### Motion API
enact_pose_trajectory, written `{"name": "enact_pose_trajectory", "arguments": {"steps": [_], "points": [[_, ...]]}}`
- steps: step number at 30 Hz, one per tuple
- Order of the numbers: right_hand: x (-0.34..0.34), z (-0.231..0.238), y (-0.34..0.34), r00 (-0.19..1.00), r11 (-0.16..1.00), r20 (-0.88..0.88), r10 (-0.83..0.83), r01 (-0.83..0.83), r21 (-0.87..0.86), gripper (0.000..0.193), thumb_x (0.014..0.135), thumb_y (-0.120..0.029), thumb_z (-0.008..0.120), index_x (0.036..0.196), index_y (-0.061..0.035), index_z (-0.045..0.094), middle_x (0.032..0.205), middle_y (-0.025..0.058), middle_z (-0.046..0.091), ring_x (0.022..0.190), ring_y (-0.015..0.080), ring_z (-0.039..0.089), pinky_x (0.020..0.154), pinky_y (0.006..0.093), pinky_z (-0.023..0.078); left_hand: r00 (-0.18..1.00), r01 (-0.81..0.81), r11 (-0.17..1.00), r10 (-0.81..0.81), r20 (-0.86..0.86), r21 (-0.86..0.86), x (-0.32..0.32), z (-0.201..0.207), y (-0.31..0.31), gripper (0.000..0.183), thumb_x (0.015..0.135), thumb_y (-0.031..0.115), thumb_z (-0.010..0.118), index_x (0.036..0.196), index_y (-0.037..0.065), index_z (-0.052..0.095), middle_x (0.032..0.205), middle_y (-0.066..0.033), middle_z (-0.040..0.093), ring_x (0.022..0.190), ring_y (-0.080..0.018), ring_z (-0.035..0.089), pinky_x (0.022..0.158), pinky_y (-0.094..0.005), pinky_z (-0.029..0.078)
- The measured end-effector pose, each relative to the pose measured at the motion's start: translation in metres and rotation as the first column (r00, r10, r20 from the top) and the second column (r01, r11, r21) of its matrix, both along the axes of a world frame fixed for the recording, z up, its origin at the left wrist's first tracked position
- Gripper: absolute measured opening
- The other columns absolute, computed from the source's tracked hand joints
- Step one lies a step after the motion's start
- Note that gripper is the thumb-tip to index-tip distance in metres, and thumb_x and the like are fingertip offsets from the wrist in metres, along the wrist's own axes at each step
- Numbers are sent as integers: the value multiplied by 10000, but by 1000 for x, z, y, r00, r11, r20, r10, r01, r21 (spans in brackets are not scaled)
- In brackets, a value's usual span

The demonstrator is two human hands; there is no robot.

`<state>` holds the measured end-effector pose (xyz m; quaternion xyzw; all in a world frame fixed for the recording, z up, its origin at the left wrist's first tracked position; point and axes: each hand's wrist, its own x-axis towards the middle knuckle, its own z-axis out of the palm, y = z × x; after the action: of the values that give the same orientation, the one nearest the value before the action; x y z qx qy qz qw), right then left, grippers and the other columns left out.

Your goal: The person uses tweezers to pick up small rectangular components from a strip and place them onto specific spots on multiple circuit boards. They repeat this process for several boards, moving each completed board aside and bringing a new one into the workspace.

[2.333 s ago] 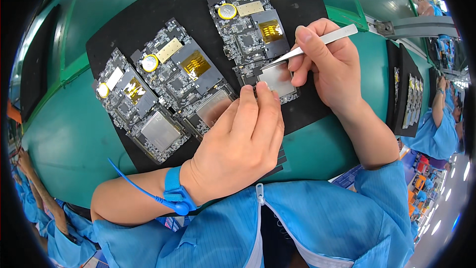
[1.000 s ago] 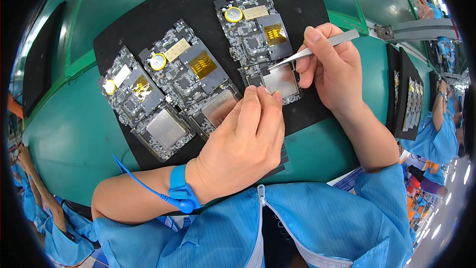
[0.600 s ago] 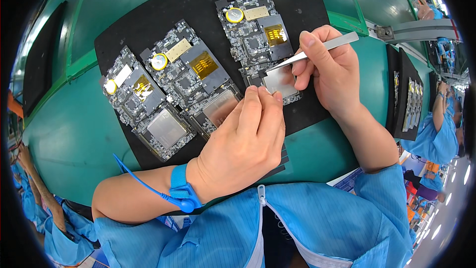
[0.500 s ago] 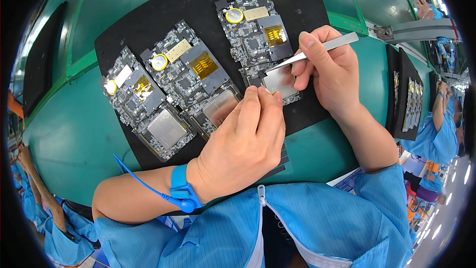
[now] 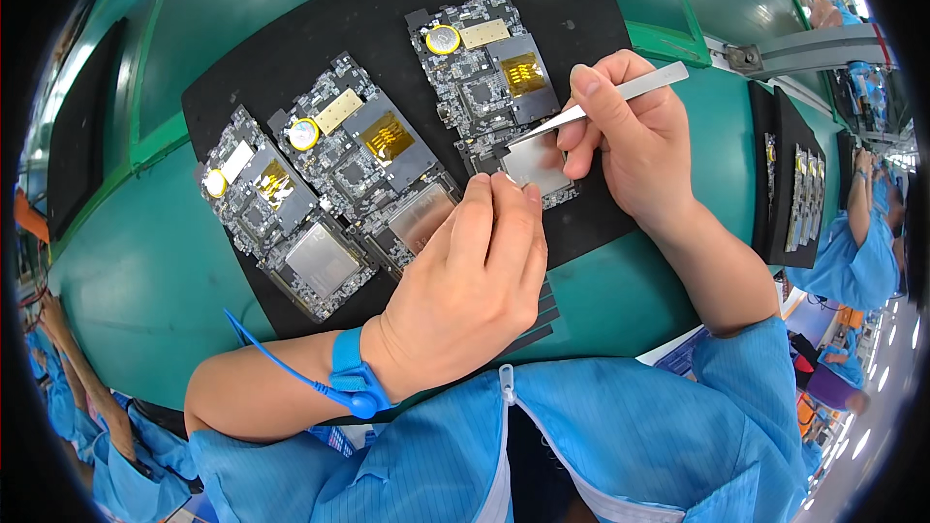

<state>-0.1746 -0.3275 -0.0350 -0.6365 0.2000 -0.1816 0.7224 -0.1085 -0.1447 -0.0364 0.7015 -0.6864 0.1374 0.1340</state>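
Carefully, it seems, fine work is being done.
Nearest, the left hand (image 5: pixel 470 271) is bunched up; whether anything is pinched cannot be told. By the right hand (image 5: pixel 635 140), silver tweezers (image 5: pixel 651 84) are gripped, their tip set by the shiny plate (image 5: pixel 540 167) of the right-side board (image 5: pixel 480 95), laid on the black mat (image 5: pixel 579 0). Next, a steady hold seems to be needed.
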Motion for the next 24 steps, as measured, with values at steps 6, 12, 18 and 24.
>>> {"name": "enact_pose_trajectory", "arguments": {"steps": [6,12,18,24], "points": [[-2,0,-1,998,998,58,-33,30,51,211,917,-198,571,857,-22,472,634,94,606,456,105,567,420,191,443,999,8,999,-7,37,-36,0,-4,-2,327,727,66,615,1017,-83,628,995,-212,591,930,-311,576,761,-324,529],[-7,-2,10,998,999,58,-38,38,-5,200,928,-191,554,858,-24,469,637,91,608,459,90,562,416,190,444,1000,11,1000,-11,28,-21,1,0,0,321,732,83,629,1008,-81,635,979,-209,602,923,-307,583,750,-317,532],[-6,-3,10,997,998,53,-50,52,-24,194,928,-185,556,858,-24,474,642,89,612,460,80,560,413,187,442,999,3,999,-1,37,-40,0,-4,1,321,738,84,625,1016,-77,634,990,-208,598,934,-309,580,750,-315,533],[-5,-4,8,997,999,55,-47,47,0,181,926,-175,556,871,-18,482,645,88,613,457,80,559,415,186,445,999,5,999,-3,41,-40,0,-4,0,327,736,88,625,1021,-73,633,995,-209,594,927,-310,580,754,-319,533]]}}
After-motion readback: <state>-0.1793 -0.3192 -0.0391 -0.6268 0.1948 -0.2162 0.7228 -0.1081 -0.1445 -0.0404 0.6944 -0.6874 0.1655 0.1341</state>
